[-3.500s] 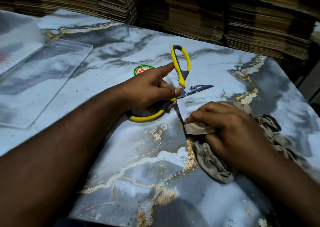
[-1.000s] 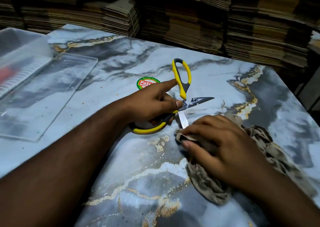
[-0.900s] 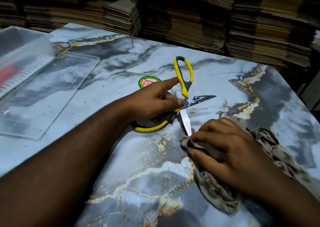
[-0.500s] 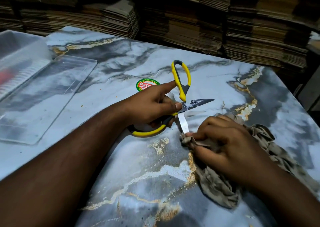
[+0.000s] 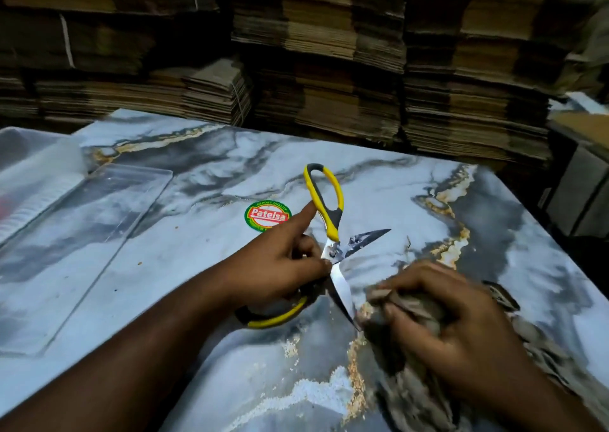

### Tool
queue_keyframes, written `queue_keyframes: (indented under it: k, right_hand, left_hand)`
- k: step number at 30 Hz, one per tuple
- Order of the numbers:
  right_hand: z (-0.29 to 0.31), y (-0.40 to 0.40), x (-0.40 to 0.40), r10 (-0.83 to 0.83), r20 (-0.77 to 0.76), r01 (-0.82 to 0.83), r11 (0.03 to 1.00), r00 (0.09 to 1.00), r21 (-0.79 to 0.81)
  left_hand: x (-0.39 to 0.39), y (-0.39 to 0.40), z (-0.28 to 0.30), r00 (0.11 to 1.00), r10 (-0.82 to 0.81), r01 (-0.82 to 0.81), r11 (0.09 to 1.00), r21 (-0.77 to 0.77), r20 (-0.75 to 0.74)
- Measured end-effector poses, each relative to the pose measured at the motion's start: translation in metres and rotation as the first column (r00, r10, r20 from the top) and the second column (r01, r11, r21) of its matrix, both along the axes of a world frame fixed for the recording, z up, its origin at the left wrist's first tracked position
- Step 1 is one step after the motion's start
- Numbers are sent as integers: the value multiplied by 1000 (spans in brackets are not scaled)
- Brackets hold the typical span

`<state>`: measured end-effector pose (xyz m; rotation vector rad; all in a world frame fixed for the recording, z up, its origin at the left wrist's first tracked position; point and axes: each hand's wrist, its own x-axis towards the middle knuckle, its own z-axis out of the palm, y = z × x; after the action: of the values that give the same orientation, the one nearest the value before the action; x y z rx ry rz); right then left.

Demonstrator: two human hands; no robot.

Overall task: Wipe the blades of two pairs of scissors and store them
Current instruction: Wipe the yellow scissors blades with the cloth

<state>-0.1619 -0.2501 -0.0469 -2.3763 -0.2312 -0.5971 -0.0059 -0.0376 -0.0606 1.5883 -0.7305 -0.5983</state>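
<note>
Scissors (image 5: 331,247) lie spread wide open on the desk (image 5: 412,200), just beside the round sticker (image 5: 267,215). The left hand (image 5: 280,270) grips them at the pivot and lower handle. The right hand (image 5: 438,313) clutches a soft, limp cloth (image 5: 415,395) near the lower blade's tip. Likely rigid, sharp-edged and slippery when wiped; best held by the padded handles.
</note>
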Motion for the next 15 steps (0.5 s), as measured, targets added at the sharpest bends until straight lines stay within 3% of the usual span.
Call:
queue_keyframes:
  k: [2, 3, 6, 11, 13, 15]
  right_hand:
    - [5, 1, 5, -176, 49, 164, 967, 983, 193]
    - [8, 3, 8, -228, 88, 208, 959, 970, 192]
    - [8, 14, 19, -233, 213, 240, 971, 949, -8]
    - [-11, 18, 22, -133, 214, 191, 941, 968, -278]
    - [-8, 11, 21, -180, 224, 246, 918, 958, -313]
    - [-3, 3, 21, -280, 197, 319, 925, 940, -208]
  left_hand:
    - [-6, -4, 1, 999, 3, -3, 1000, -16, 36]
    - [-11, -7, -1, 999, 4, -3, 1000, -22, 49]
    - [-26, -16, -10, 1000, 2, 0, 997, -73, 28]
    - [-30, -20, -16, 1000, -2, 1, 999, -46, -9]
    - [-30, -21, -14, 1000, -26, 26, 999, -25, 0]
    - [-30, -21, -11, 1000, -10, 10, 1000, -26, -4]
